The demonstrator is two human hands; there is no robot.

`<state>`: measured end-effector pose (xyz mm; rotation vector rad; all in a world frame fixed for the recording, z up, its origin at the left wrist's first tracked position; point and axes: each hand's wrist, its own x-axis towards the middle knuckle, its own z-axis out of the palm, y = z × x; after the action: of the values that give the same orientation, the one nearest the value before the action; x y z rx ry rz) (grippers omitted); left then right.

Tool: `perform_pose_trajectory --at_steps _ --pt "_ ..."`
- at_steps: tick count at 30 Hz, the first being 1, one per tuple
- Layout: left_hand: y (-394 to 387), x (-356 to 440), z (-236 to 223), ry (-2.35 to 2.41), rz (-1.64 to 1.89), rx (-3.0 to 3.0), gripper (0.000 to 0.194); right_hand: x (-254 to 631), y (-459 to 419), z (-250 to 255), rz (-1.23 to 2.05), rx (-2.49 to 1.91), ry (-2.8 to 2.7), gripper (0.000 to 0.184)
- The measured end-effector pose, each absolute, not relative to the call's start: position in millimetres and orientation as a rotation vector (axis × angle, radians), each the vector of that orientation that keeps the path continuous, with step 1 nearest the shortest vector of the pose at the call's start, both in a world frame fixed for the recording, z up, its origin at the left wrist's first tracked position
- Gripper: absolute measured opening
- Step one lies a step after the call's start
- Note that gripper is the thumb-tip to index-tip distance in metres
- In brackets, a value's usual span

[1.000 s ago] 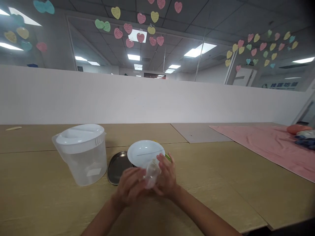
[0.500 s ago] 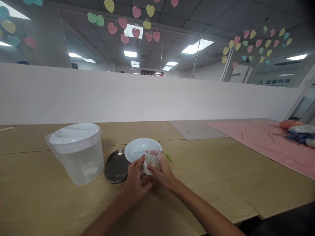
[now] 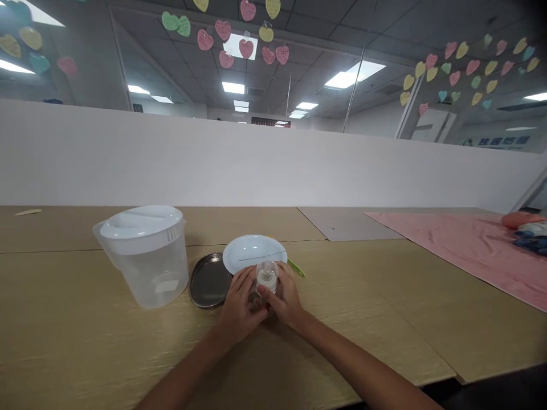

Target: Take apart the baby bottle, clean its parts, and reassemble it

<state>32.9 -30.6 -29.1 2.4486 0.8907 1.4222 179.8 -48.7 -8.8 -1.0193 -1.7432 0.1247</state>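
Both my hands hold a small clear bottle with a white cap [image 3: 266, 277] upright just above the wooden table [image 3: 384, 307]. My left hand [image 3: 240, 304] wraps its lower part from the left. My right hand [image 3: 284, 297] closes on it from the right, fingers near the cap. Right behind the bottle lies a white plate [image 3: 252, 250], partly over a round dark metal tray [image 3: 208, 282]. A green utensil [image 3: 296, 267] pokes out at the plate's right edge.
A clear plastic pitcher with a white lid [image 3: 145, 253] stands to the left of the tray. A pink cloth [image 3: 465, 245] covers the table's right part, with bundled fabric [image 3: 527, 229] at its far end. A white partition [image 3: 256, 165] runs behind the table.
The bottle has turned from tilted to upright between my hands, and both hands have closed in tighter around it. The view has shifted slightly.
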Motion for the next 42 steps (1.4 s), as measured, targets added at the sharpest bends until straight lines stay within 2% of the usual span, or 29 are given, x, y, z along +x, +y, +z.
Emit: perform_pose_trajectory --at_steps 8,14,23,32,37,42 --pt "-31 32 -30 0.887 1.340 2.429 0.067 179 -47 -15 0.048 -1.038 -1.765 0.032" --pt "-30 30 -28 0.908 1.235 2.471 0.071 185 -45 -18 0.300 -0.955 -1.644 0.043" --pt "-22 26 -39 0.984 1.191 2.576 0.052 191 -43 -12 0.166 -1.024 -1.599 0.035" --pt "-24 25 -34 0.910 1.119 2.625 0.060 188 -47 -3 0.188 -1.045 -1.583 0.029" --pt "-23 25 -31 0.902 1.126 2.601 0.062 189 -52 -6 0.095 -0.989 -1.574 0.038" --pt "-25 26 -28 0.907 1.133 2.580 0.057 194 -45 -7 0.095 -0.900 -1.285 0.049"
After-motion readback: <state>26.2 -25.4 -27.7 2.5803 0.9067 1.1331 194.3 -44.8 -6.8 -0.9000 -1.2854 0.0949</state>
